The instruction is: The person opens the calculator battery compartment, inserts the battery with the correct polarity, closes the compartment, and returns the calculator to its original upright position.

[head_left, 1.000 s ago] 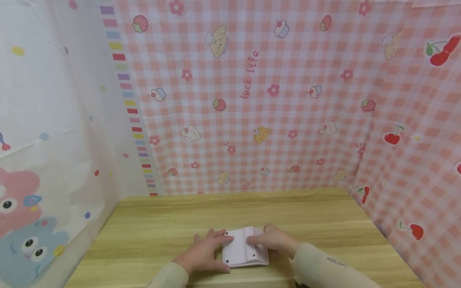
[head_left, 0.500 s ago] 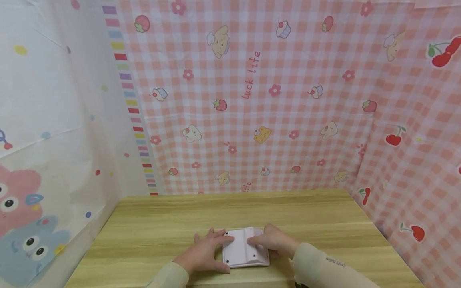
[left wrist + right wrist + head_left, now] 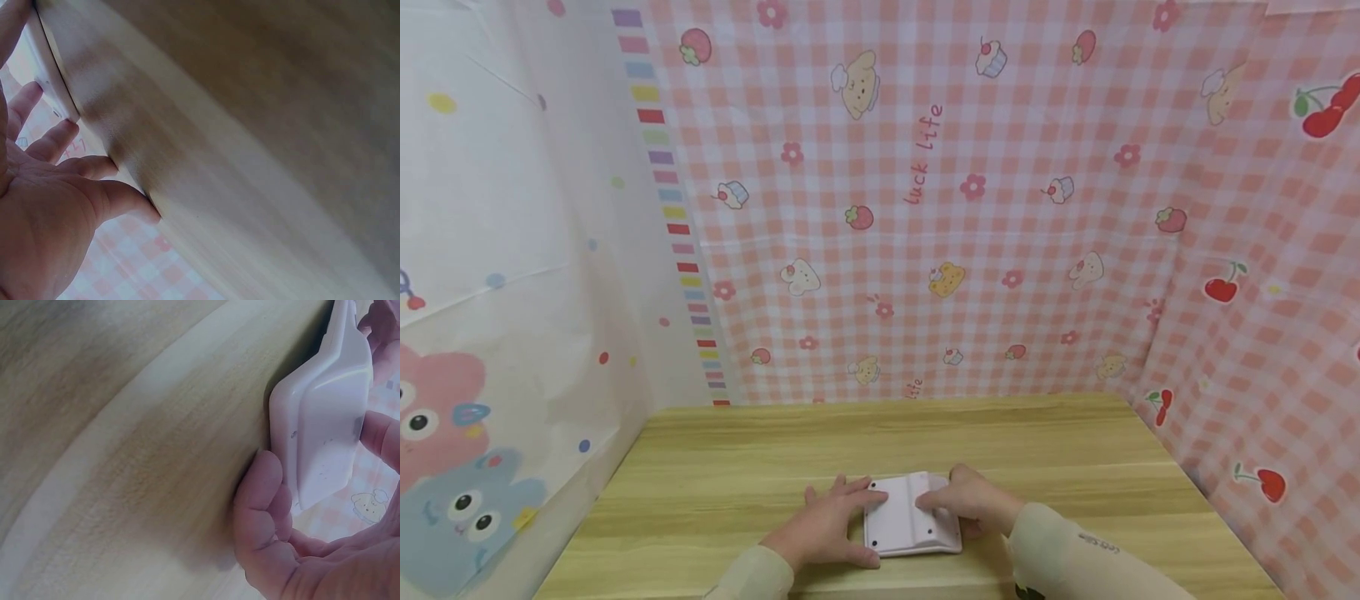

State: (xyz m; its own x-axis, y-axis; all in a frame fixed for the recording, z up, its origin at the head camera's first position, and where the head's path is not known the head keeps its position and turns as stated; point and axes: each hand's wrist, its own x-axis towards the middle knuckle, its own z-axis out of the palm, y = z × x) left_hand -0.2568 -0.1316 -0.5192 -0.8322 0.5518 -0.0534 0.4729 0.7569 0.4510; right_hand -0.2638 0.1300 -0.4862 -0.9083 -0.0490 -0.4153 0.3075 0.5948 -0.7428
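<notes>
A pale pink calculator [image 3: 891, 521] lies face down on the wooden table [image 3: 775, 450], its back showing a raised part and dark screw spots near the corners. My left hand [image 3: 827, 525] rests at its left side with spread fingers, one fingertip on the back and the thumb by the near corner. In the left wrist view that hand [image 3: 50, 212] has other fingertips down on the tabletop. My right hand [image 3: 973, 500] grips the raised right side, thumb on the back. The right wrist view shows curled fingers of this hand [image 3: 325, 569] against the calculator's edge [image 3: 328, 431]; its keys are hidden underneath.
A pink checked cloth [image 3: 925, 250] with printed cakes and strawberries hangs behind the table. White cloth [image 3: 572, 333] with cartoon figures borders the left, and cherry-printed checked cloth [image 3: 1285, 333] borders the right.
</notes>
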